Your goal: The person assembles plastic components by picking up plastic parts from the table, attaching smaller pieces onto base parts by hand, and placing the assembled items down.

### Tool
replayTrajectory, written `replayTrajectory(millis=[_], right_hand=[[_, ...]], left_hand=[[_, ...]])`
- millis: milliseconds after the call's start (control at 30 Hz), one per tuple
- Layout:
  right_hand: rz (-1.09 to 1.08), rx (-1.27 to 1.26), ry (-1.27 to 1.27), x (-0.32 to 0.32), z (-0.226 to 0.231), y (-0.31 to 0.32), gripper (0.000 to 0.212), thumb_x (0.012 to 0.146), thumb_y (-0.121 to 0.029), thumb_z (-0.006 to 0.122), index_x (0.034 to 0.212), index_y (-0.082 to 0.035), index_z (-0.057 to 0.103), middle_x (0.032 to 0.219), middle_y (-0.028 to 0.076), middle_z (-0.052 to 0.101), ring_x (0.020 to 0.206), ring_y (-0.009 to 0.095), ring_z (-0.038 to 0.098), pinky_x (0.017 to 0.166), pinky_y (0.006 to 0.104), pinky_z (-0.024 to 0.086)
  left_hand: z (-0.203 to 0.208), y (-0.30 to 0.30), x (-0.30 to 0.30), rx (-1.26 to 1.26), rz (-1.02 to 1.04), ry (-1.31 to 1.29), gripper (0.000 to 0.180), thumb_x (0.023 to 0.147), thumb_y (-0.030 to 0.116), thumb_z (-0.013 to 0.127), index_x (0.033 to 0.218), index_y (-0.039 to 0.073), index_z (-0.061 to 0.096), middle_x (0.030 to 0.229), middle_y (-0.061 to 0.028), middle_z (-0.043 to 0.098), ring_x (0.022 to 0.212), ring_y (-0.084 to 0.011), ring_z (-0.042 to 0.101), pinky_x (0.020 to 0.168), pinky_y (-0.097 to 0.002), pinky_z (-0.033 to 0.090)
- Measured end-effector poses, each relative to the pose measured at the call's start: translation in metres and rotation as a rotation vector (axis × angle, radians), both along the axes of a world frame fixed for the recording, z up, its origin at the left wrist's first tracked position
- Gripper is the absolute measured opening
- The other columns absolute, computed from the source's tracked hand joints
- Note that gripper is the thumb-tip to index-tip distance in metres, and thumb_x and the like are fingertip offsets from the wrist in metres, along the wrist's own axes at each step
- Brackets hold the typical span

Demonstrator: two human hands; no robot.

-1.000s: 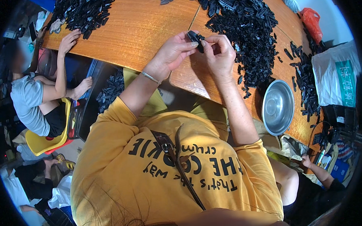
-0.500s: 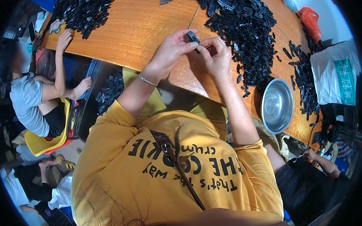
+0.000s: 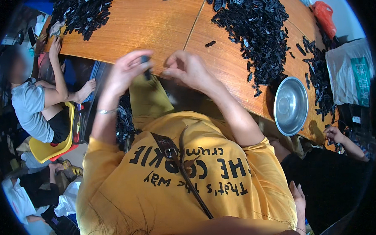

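My left hand [image 3: 126, 72] is pinched round a small black plastic part [image 3: 146, 68], held just off the table's near edge. Motion blurs both the hand and the part. Opposite it, over the table edge, my right hand [image 3: 192, 71] has loosely curled fingers. Its thumb and forefinger tips stand a little apart, and I see nothing between them. A single small black piece [image 3: 210, 43] lies on the wooden table [image 3: 151, 23] beyond my right hand. A large heap of black plastic parts [image 3: 256, 44] spreads to the right of it.
A steel bowl [image 3: 291, 106] stands at the table's right edge. More black parts [image 3: 83, 13] are heaped far left, and longer ones [image 3: 319, 79] lie right. A dark bin of parts [image 3: 124, 119] is below my left arm. People sit at left [image 3: 30, 98] and right [image 3: 323, 183].
Both hands have drawn apart and moved left and nearer, off the tabletop. The black part they held together is now in my left hand only. The single piece on the table has come into view.
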State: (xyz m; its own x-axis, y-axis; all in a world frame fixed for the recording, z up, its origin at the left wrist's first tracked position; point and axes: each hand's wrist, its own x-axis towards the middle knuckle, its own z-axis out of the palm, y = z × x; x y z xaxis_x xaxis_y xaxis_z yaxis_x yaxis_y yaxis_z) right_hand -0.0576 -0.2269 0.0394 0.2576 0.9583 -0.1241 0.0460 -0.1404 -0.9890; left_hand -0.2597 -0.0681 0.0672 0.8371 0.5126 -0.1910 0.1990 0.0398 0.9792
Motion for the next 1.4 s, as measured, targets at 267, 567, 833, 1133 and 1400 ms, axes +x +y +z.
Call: replayTrajectory(millis=[267, 567, 833, 1133, 1400], right_hand=[[-0.299, -0.014, -1.034, 0.082, -0.002, -0.025, 0.017, 0.085, -0.006, 0.073, 0.100, -0.013, 0.077, 0.103, 0.015, 0.067, 0.089, 0.040, 0.070, 0.075, 0.0489, 0.056], [-0.275, -0.024, -1.031, 0.086, -0.004, -0.020, 0.016, 0.086, -0.006, 0.073, 0.100, -0.011, 0.076, 0.098, 0.015, 0.067, 0.084, 0.038, 0.071, 0.070, 0.0465, 0.056], [-0.180, 0.059, -0.866, 0.082, 0.002, -0.030, 0.022, 0.085, 0.001, 0.073, 0.105, -0.006, 0.074, 0.098, 0.019, 0.070, 0.087, 0.041, 0.071, 0.075, 0.0476, 0.058], [-0.259, 0.218, -0.828, 0.067, 0.027, -0.014, 0.014, 0.090, -0.001, 0.074, 0.104, 0.002, 0.071, 0.092, 0.024, 0.072, 0.085, 0.041, 0.073, 0.074, 0.0448, 0.059], [-0.481, 0.452, -0.763, 0.055, 0.046, -0.002, 0.016, 0.089, 0.004, 0.074, 0.103, 0.001, 0.069, 0.093, 0.016, 0.068, 0.075, 0.028, 0.072, 0.067, 0.0348, 0.058]], left_hand=[[0.003, 0.065, -0.041, 0.542, 0.012, 0.204, 0.028, 0.096, 0.011, 0.075, 0.121, -0.001, 0.072, 0.112, -0.0072, 0.077, 0.101, -0.0147, 0.071, 0.092, -0.0316, 0.057], [-0.038, 0.145, 0.212, 1.176, 0.299, 0.066, 0.029, 0.091, 0.023, 0.078, 0.116, 0.008, 0.074, 0.107, -0.0162, 0.074, 0.098, -0.0368, 0.072, 0.086, -0.0436, 0.058], [-0.058, 0.148, 0.250, 1.077, 0.375, 0.175, 0.029, 0.086, 0.018, 0.082, 0.113, 0.007, 0.076, 0.110, -0.0219, 0.071, 0.100, -0.0413, 0.071, 0.089, -0.0482, 0.057], [-0.058, 0.096, 0.192, -0.173, 0.162, -0.121, 0.026, 0.099, 0.008, 0.071, 0.123, -0.001, 0.071, 0.109, -0.0077, 0.077, 0.092, -0.0155, 0.073, 0.079, -0.0287, 0.061], [-0.036, 0.015, 0.149, -0.661, -0.194, -0.518, 0.037, 0.104, 0.012, 0.065, 0.139, 0.001, 0.060, 0.121, -0.0055, 0.071, 0.108, -0.0141, 0.069, 0.095, -0.0285, 0.058]])
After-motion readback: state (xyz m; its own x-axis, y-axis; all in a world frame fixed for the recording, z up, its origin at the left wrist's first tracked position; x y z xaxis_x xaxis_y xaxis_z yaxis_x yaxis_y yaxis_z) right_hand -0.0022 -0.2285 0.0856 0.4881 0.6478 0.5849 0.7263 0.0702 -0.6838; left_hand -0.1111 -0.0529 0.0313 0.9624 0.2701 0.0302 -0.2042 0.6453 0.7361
